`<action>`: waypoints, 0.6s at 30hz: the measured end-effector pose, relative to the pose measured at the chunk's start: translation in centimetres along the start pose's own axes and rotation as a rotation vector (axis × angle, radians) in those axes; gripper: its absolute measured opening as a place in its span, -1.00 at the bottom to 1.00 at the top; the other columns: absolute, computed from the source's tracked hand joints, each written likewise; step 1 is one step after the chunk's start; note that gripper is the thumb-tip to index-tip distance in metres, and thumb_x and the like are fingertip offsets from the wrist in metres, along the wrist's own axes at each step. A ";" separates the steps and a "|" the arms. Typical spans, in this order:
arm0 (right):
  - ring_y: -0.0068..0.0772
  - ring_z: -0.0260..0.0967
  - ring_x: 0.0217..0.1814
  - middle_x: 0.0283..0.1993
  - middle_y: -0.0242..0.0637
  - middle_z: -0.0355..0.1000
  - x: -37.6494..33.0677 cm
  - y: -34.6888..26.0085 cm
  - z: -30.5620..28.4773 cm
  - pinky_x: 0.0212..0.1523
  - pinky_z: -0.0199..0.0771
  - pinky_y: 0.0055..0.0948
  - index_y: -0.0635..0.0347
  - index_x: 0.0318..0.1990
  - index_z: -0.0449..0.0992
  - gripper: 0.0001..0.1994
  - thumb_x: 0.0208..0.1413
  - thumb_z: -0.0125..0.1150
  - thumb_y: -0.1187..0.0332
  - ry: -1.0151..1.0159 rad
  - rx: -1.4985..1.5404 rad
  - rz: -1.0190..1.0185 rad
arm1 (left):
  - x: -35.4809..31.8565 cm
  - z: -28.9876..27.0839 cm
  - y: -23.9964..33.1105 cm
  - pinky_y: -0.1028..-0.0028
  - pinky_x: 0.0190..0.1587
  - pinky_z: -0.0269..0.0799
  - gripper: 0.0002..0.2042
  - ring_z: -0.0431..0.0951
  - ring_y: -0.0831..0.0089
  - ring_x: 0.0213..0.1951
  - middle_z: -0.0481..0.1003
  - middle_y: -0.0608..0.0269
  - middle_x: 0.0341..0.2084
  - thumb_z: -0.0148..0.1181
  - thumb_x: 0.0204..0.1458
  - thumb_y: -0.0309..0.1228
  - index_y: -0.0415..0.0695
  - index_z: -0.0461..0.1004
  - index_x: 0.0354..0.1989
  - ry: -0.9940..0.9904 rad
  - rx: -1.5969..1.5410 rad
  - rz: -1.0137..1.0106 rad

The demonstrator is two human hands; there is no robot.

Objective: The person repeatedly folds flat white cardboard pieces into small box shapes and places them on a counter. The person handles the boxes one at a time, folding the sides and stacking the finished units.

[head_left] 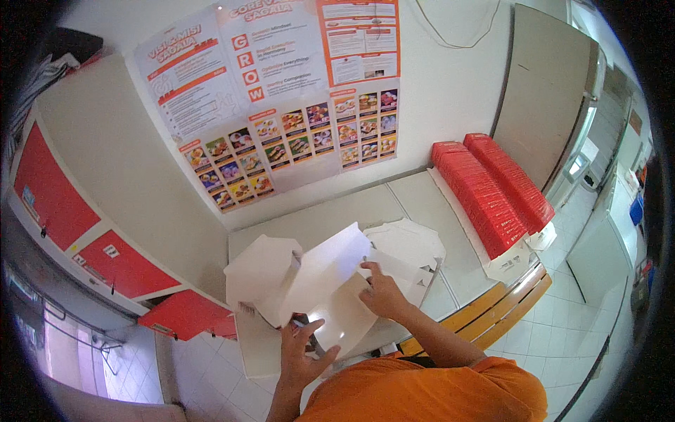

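A partly folded white cardboard sheet [341, 309] with a raised panel stands on the table in front of me. My left hand [304, 355] is at its near left corner, thumb and fingers spread apart; a small dark item shows beside the fingertips, too unclear to name. On the sheet's right side rests my right hand [383, 292], its index finger stretched out against the raised panel and the other fingers loosely bent. Another white cardboard piece [261, 271] lies to the left, and flat white cardboard blanks [408, 243] lie behind on the right.
The pale table [278, 221] meets a wall with posters [288, 105]. Two long rows of stacked red packages [478, 197] lie at the far right on white cardboard. A slatted wooden bench [485, 313] stands nearby on the right. Red-doored cabinets [126, 260] flank the left.
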State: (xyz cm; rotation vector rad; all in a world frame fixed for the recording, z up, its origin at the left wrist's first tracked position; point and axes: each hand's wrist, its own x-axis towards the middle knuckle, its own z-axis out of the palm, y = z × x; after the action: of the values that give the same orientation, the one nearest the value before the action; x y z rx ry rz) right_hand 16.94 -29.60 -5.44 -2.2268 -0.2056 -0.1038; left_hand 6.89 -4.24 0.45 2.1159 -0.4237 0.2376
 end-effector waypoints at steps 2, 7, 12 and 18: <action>0.35 0.54 -0.14 -0.21 0.28 0.55 2.5 -1.6 1.9 -0.08 0.52 0.11 0.35 0.22 0.26 -0.44 0.21 0.26 0.18 -0.072 -0.084 -0.074 | -1.1 -0.1 -1.0 0.21 0.02 0.54 -0.36 0.45 -0.01 0.14 0.17 -0.24 0.33 0.54 -0.10 -0.31 -0.08 0.46 0.22 0.079 0.178 0.064; 0.35 0.47 0.08 0.02 0.32 0.50 10.4 -0.9 6.3 0.13 0.44 0.11 0.38 0.19 0.39 -0.34 0.14 0.34 -0.02 -0.063 -0.161 -0.102 | 0.0 0.3 -6.5 0.26 0.15 0.46 -0.41 0.40 0.05 0.22 0.18 -0.13 0.36 0.33 0.18 -0.12 -0.17 0.35 0.29 0.565 -0.202 0.065; 0.27 0.48 0.15 0.08 0.24 0.51 17.1 -1.2 9.1 0.16 0.49 -0.01 0.40 0.09 0.48 -0.34 0.04 0.44 -0.02 0.082 -0.051 -0.170 | -1.4 -1.3 -19.5 0.27 0.02 0.52 -0.44 0.50 0.19 0.08 0.35 -0.03 0.20 0.21 0.29 -0.25 -0.16 0.22 0.40 0.578 -0.001 -0.328; 0.28 0.47 0.15 0.07 0.21 0.52 18.3 -1.5 14.2 0.18 0.49 -0.01 0.38 0.12 0.45 -0.35 -0.01 0.48 0.08 -0.122 -0.230 -0.281 | -0.3 -1.7 -21.2 0.33 -0.14 0.57 -0.52 0.64 0.24 -0.16 0.55 -0.02 -0.04 0.28 0.20 -0.37 -0.14 0.35 0.29 0.512 -0.060 -0.318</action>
State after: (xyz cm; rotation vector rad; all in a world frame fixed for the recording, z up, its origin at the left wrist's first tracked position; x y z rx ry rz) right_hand 34.70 -15.49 -10.34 -2.4230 -0.5999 -0.1497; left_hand 14.80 7.97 -15.08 1.9383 0.2030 0.5535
